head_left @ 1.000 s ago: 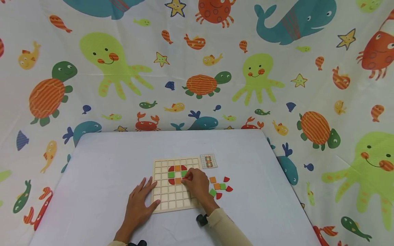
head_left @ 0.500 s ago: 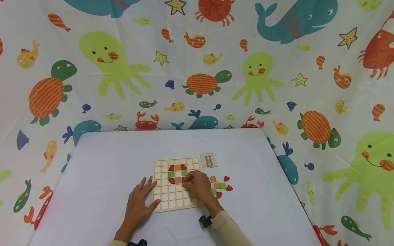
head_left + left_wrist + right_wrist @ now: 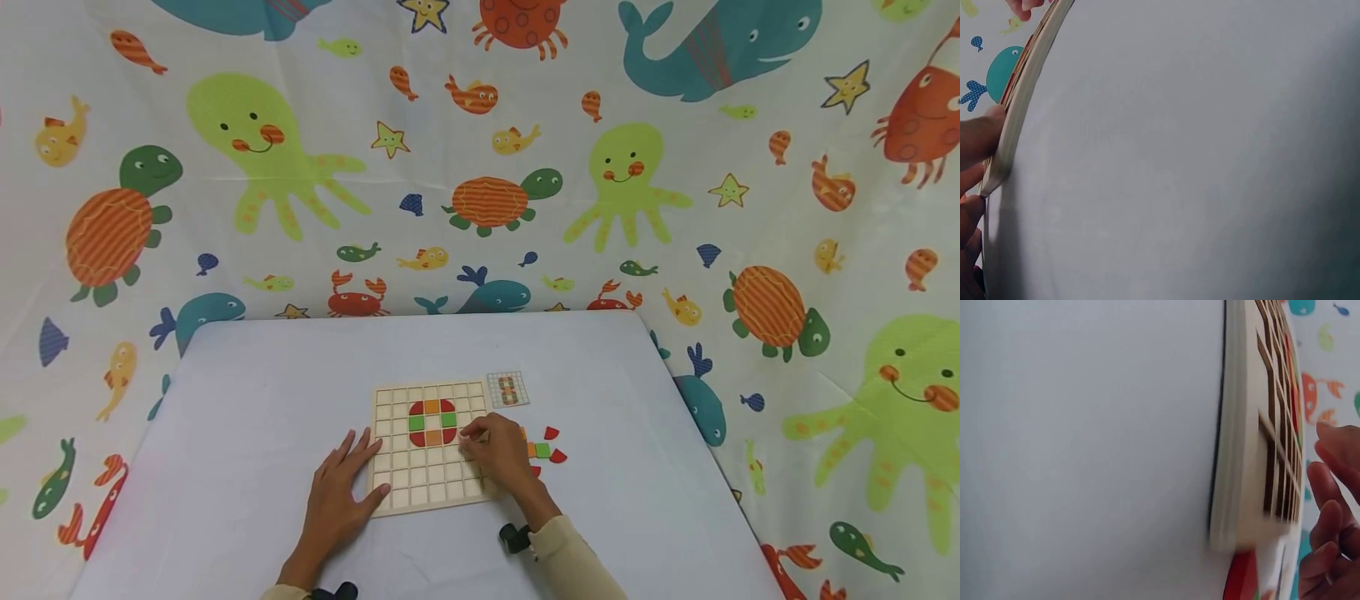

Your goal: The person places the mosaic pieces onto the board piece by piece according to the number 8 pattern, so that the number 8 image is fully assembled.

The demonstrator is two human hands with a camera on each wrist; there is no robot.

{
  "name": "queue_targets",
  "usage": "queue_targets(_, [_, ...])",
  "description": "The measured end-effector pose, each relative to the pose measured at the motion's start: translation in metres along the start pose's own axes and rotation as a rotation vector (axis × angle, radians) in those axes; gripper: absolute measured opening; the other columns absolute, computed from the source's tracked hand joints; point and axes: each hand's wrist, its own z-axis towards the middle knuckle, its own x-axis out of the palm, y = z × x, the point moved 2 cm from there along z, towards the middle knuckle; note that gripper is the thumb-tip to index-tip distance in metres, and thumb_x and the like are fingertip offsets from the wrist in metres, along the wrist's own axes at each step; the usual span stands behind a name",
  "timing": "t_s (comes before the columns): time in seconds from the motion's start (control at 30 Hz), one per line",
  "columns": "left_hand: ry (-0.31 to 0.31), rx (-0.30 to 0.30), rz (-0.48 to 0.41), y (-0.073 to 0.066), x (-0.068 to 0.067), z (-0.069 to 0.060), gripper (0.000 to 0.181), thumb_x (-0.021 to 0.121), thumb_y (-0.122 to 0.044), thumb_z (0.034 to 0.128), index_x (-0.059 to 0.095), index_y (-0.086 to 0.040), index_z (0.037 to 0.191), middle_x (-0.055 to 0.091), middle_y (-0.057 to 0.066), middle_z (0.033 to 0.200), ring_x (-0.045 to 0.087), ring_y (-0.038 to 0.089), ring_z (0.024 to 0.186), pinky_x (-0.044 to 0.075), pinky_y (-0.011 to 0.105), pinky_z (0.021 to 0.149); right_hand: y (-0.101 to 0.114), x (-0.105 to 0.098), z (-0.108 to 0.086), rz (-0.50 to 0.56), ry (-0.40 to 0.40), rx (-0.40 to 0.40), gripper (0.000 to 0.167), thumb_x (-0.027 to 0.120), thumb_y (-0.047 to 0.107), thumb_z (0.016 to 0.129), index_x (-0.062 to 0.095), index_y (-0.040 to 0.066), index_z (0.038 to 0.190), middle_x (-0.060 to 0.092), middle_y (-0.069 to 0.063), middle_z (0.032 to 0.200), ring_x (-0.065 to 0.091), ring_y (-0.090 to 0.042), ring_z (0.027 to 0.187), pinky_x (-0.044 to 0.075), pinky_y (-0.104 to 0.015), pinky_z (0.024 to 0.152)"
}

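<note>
A wooden grid board (image 3: 420,492) lies on the white-covered table. Red quarter-round tiles (image 3: 417,439), orange square tiles (image 3: 432,437) and green square tiles (image 3: 448,419) form a ring in its upper cells, around one bare cell. My left hand (image 3: 341,487) rests at the board's left edge with fingers spread; the left wrist view shows its thumb (image 3: 982,137) against the rim. Over the board's right side hovers my right hand (image 3: 498,450). In the right wrist view its fingers (image 3: 1329,525) are loosely bent, apart from the board, with nothing visible between them.
A small printed pattern card (image 3: 508,389) lies beyond the board's upper right corner. Right of the board are several loose tiles, among them a green square (image 3: 543,451) and a red quarter-round (image 3: 558,456), some partly behind my right hand.
My right hand has let go of a red tile, now in the ring's lower right corner, and has drawn back to the right. The left hand has stayed in place.
</note>
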Motion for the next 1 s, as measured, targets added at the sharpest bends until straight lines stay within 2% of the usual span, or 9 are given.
queue_targets(0.13, [0.003, 0.0, 0.004, 0.0, 0.0, 0.0, 0.075, 0.089, -0.032, 0.0815, 0.062, -0.014, 0.149, 0.052, 0.013, 0.163, 0.038, 0.042, 0.156, 0.029, 0.067, 0.12, -0.013, -0.016, -0.001, 0.033, -0.057, 0.03, 0.01, 0.086, 0.015, 0.088, 0.081, 0.02, 0.096, 0.069, 0.006, 0.084, 0.052, -0.006, 0.064, 0.043, -0.021, 0.054])
queue_targets(0.33, [-0.015, 0.015, -0.005, -0.002, -0.001, 0.001, 0.074, 0.089, -0.034, 0.082, 0.063, -0.012, 0.148, 0.053, 0.014, 0.161, 0.04, 0.044, 0.155, 0.03, 0.069, 0.119, -0.04, -0.041, -0.006, 0.057, -0.125, 0.07, 0.016, 0.087, 0.011, 0.086, 0.08, 0.018, 0.099, 0.069, 0.004, 0.083, 0.054, -0.007, 0.066, 0.045, -0.021, 0.057])
queue_targets(0.5, [-0.034, 0.032, -0.011, -0.002, -0.001, 0.0, 0.073, 0.089, -0.033, 0.081, 0.064, -0.012, 0.146, 0.055, 0.016, 0.16, 0.041, 0.044, 0.153, 0.031, 0.069, 0.118, -0.061, -0.061, -0.012, 0.038, -0.196, 0.197, 0.018, 0.086, 0.013, 0.088, 0.081, 0.017, 0.105, 0.069, 0.001, 0.085, 0.054, -0.014, 0.068, 0.044, -0.023, 0.057])
queue_targets(0.67, [-0.029, 0.036, -0.015, -0.002, -0.001, 0.001, 0.072, 0.088, -0.033, 0.0819, 0.064, -0.012, 0.147, 0.054, 0.015, 0.16, 0.04, 0.044, 0.154, 0.032, 0.068, 0.117, -0.076, -0.079, -0.013, -0.089, -0.272, 0.343, 0.024, 0.086, 0.016, 0.089, 0.079, 0.015, 0.112, 0.068, -0.006, 0.093, 0.06, -0.022, 0.084, 0.045, -0.028, 0.065])
queue_targets(0.83, [-0.011, 0.019, -0.018, -0.001, -0.001, 0.001, 0.073, 0.087, -0.033, 0.0827, 0.063, -0.012, 0.148, 0.053, 0.014, 0.162, 0.039, 0.043, 0.155, 0.03, 0.067, 0.119, -0.086, -0.086, -0.012, -0.155, -0.245, 0.415, 0.023, 0.087, 0.02, 0.089, 0.08, 0.014, 0.11, 0.068, -0.011, 0.104, 0.062, -0.027, 0.095, 0.047, -0.035, 0.072])
queue_targets(1.0, [-0.008, 0.014, -0.011, 0.0, 0.0, 0.0, 0.074, 0.088, -0.033, 0.082, 0.063, -0.013, 0.148, 0.053, 0.013, 0.162, 0.039, 0.043, 0.155, 0.03, 0.067, 0.119, -0.088, -0.087, -0.009, -0.151, -0.195, 0.409, 0.008, 0.084, 0.019, 0.091, 0.079, 0.015, 0.096, 0.07, -0.009, 0.102, 0.062, -0.026, 0.095, 0.049, -0.035, 0.071])
